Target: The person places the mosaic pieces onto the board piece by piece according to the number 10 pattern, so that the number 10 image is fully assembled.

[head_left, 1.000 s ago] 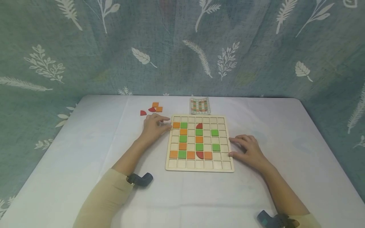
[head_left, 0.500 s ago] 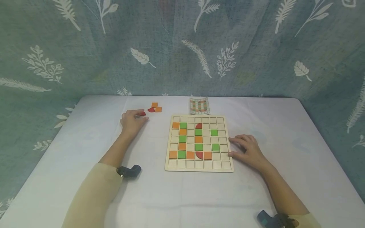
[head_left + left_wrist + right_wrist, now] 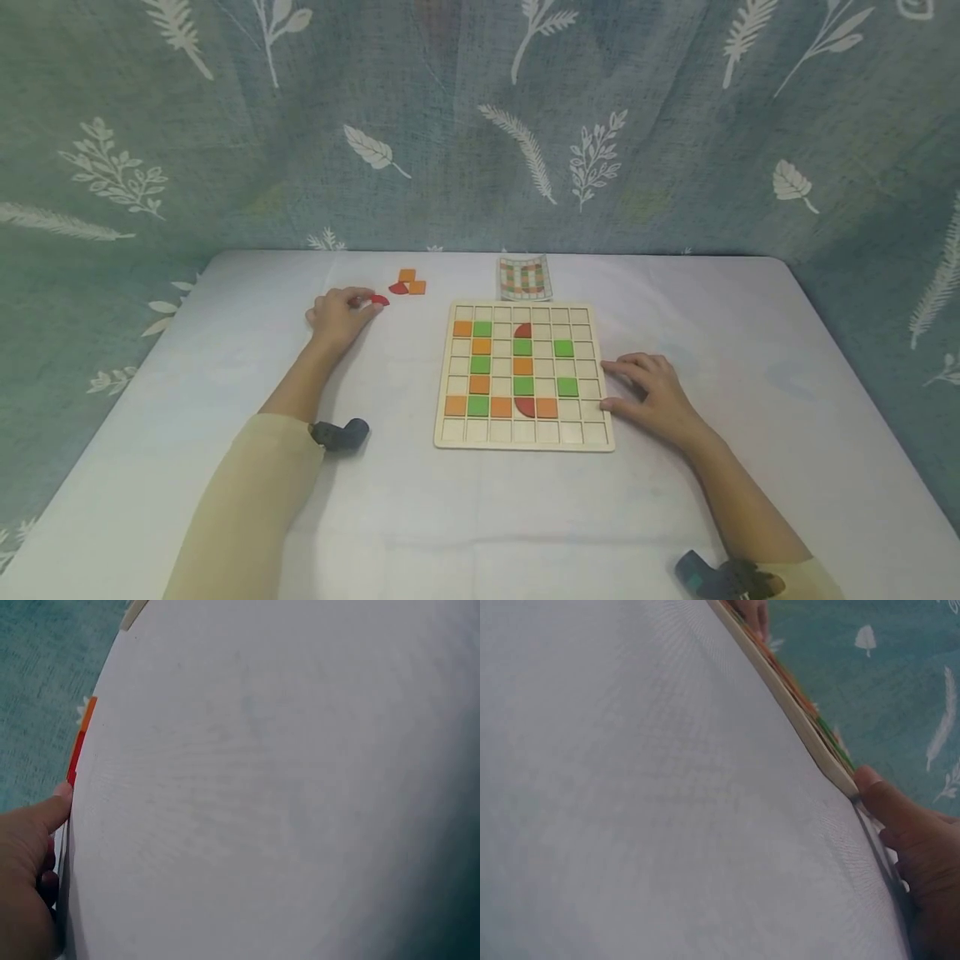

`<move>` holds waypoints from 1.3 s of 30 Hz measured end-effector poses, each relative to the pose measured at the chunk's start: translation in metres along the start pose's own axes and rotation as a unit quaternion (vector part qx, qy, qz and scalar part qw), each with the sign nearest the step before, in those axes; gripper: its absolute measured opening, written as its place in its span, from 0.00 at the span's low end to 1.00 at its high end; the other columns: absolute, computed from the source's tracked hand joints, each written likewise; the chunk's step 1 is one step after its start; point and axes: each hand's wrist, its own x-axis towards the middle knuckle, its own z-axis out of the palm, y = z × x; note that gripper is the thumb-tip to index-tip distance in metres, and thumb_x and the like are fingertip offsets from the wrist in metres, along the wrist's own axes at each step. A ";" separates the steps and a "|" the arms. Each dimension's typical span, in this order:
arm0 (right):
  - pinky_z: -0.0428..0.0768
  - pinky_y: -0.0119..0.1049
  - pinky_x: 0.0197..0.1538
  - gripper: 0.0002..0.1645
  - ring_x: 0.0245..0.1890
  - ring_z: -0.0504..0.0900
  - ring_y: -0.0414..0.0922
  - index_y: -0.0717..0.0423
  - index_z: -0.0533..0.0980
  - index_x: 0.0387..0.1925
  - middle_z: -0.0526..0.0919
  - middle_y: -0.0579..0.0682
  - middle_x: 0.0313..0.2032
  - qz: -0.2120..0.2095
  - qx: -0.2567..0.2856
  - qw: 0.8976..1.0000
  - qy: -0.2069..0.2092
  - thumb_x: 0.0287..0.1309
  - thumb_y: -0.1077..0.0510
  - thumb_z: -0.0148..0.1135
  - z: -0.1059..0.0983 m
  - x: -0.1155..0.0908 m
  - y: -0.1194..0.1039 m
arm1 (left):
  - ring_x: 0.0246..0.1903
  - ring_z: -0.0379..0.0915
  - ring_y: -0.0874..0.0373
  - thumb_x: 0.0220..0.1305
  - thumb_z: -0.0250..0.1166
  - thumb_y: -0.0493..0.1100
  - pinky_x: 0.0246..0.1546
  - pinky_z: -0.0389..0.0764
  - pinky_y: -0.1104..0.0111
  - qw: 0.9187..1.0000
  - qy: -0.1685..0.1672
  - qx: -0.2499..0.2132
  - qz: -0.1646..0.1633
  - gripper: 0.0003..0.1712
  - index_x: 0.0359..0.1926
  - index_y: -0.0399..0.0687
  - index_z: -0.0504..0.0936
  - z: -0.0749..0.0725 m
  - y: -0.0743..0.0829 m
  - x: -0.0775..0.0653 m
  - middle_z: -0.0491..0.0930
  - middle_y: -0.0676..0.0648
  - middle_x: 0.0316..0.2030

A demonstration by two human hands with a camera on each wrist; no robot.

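At the back left of the table, my left hand [image 3: 337,321] pinches a red quarter-circle tile [image 3: 380,300] between thumb and index finger. In the left wrist view the thumb lies right at the red tile's edge, low to the cloth. A wooden grid board [image 3: 525,442] lies in the middle, with orange, green and red tiles set in some of its squares. Resting against the board's right edge are the thumb and index fingertips of my right hand [image 3: 652,396], spread apart; the right wrist view has its thumb [image 3: 885,799] at the board's corner.
Beside the left hand lie another red quarter-circle tile [image 3: 398,288] and two orange square tiles, one of them an orange tile [image 3: 417,287]. Behind the board lies a printed pattern card [image 3: 523,279]. A leaf-patterned cloth [image 3: 450,125] hangs beyond the table.
My left hand has left the board's left edge and moved left to the loose tiles, where the nearest red tile has been turned and shifted slightly right. The right hand stays put.
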 end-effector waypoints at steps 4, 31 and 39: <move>0.61 0.52 0.56 0.36 0.54 0.65 0.52 0.52 0.77 0.55 0.75 0.54 0.51 -0.005 0.002 1.000 0.004 0.42 0.46 0.74 0.000 0.000 -0.001 | 0.50 0.62 0.41 0.65 0.60 0.49 0.54 0.50 0.45 1.000 0.009 -0.004 0.012 0.22 0.56 0.44 0.76 0.003 -0.002 -0.002 0.74 0.37 0.45; 0.63 0.52 0.55 0.35 0.53 0.66 0.52 0.53 0.77 0.54 0.75 0.55 0.50 -0.006 -0.003 1.000 0.008 0.41 0.47 0.75 0.000 -0.001 -0.003 | 0.39 0.62 0.52 0.57 0.68 0.51 0.44 0.55 0.57 0.992 0.024 -0.084 0.091 0.20 0.49 0.49 0.83 0.035 0.039 -0.050 0.73 0.46 0.34; 0.62 0.52 0.55 0.35 0.53 0.66 0.53 0.53 0.77 0.54 0.75 0.55 0.50 -0.009 -0.001 1.000 0.008 0.42 0.47 0.75 -0.001 -0.001 -0.005 | 0.38 0.61 0.53 0.56 0.69 0.53 0.42 0.55 0.59 0.987 -0.006 -0.096 0.132 0.22 0.49 0.49 0.83 0.050 0.067 -0.061 0.71 0.48 0.31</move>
